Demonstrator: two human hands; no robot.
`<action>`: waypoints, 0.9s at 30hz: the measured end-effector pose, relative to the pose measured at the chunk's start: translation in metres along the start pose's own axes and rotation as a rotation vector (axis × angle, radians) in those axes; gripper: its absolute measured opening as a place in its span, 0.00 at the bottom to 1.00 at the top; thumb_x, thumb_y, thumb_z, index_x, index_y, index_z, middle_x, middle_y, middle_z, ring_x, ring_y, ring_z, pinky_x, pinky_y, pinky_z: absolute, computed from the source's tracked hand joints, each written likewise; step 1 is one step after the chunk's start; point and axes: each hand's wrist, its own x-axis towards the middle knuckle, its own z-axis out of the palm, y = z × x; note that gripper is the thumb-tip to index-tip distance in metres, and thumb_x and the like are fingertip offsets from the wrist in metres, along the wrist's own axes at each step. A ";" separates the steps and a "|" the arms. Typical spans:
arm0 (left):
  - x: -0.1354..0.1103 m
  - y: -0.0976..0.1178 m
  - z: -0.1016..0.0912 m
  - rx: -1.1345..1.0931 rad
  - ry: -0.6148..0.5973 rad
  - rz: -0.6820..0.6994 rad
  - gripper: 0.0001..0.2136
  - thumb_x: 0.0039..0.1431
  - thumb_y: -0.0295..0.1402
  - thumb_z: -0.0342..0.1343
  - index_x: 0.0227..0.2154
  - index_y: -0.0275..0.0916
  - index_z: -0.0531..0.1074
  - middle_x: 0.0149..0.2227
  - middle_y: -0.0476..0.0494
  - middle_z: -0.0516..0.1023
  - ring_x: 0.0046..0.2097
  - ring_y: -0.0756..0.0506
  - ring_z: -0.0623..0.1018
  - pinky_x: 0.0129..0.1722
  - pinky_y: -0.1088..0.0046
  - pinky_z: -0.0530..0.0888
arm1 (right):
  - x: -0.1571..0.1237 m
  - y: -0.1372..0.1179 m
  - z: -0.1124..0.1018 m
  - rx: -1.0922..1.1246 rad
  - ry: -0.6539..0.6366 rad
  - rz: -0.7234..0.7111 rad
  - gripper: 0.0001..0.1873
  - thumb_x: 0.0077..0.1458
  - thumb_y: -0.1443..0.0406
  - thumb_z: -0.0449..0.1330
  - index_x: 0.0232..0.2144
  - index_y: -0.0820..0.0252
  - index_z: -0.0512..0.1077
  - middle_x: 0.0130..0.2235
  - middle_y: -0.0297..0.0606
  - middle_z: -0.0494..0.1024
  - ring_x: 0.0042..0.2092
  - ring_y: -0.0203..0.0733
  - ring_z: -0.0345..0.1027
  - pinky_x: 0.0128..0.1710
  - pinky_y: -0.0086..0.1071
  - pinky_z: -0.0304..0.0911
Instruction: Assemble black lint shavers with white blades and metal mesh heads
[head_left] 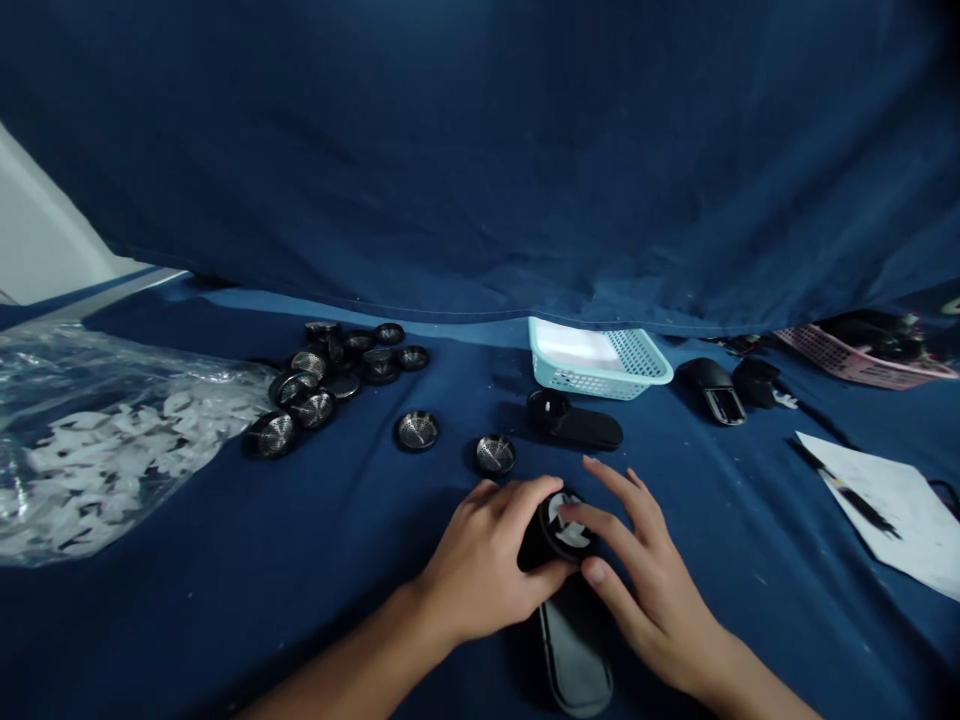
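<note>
Leaning over a counter (300, 570) draped in dark blue cloth, a person works with both bare hands on a black handheld device (574, 645). It lies flat close to the person, its long body pointing toward them and its round head away from them. The left hand (480, 565) has its fingers curled closed around the left side of that round head. The right hand (645, 575) meets it from the other side: thumb and forefinger close on the head, the forefinger lying across a white insert (560, 511) in its top, while the other fingers are spread loosely above the cloth.

Just beyond the hands sits a single round metal mesh cap (495, 455), with another (418, 430) a little further left. A loose cluster of the same caps (330, 375) lies further back on the left. A second black device (574, 425) lies crosswise behind the single cap, in front of a pale blue plastic basket (600, 365).

At far left is a clear plastic bag (97, 450) full of small white pieces. To the right are two more dark devices (712, 390), a pink basket (855, 358), and a white sheet of paper (900, 525) with a black pen (847, 490) lying on it. A dark blue curtain (480, 150) hangs behind everything.
</note>
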 end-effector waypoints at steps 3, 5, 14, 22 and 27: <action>0.000 0.000 0.002 0.022 0.005 0.025 0.29 0.53 0.34 0.64 0.56 0.44 0.58 0.51 0.44 0.77 0.49 0.39 0.79 0.51 0.55 0.72 | 0.003 -0.002 0.002 -0.046 0.020 0.040 0.18 0.65 0.60 0.51 0.56 0.49 0.61 0.68 0.43 0.48 0.68 0.57 0.44 0.64 0.67 0.33; -0.001 0.000 0.003 0.028 0.008 0.033 0.29 0.53 0.34 0.64 0.56 0.45 0.58 0.51 0.44 0.77 0.48 0.39 0.79 0.51 0.55 0.72 | 0.004 -0.003 0.003 -0.032 0.032 0.082 0.15 0.65 0.60 0.51 0.54 0.49 0.61 0.68 0.44 0.50 0.68 0.57 0.44 0.64 0.68 0.33; 0.002 0.002 0.001 0.013 0.006 -0.080 0.31 0.49 0.34 0.67 0.55 0.44 0.60 0.49 0.45 0.78 0.48 0.39 0.79 0.50 0.57 0.75 | 0.002 -0.002 0.001 0.150 0.085 0.143 0.09 0.66 0.63 0.48 0.46 0.50 0.65 0.64 0.41 0.58 0.66 0.52 0.50 0.65 0.63 0.37; -0.002 0.002 0.003 0.087 0.037 0.020 0.32 0.50 0.32 0.64 0.57 0.44 0.58 0.50 0.44 0.78 0.48 0.39 0.79 0.50 0.55 0.74 | 0.004 -0.003 0.004 0.121 -0.009 0.004 0.18 0.65 0.62 0.50 0.57 0.48 0.60 0.68 0.40 0.50 0.68 0.54 0.43 0.66 0.62 0.35; -0.004 0.004 0.004 0.108 0.067 0.015 0.33 0.49 0.35 0.67 0.56 0.44 0.59 0.49 0.44 0.79 0.46 0.38 0.80 0.49 0.56 0.76 | 0.005 0.002 0.005 0.107 0.094 0.123 0.15 0.66 0.63 0.48 0.53 0.48 0.64 0.66 0.39 0.55 0.67 0.52 0.47 0.65 0.63 0.33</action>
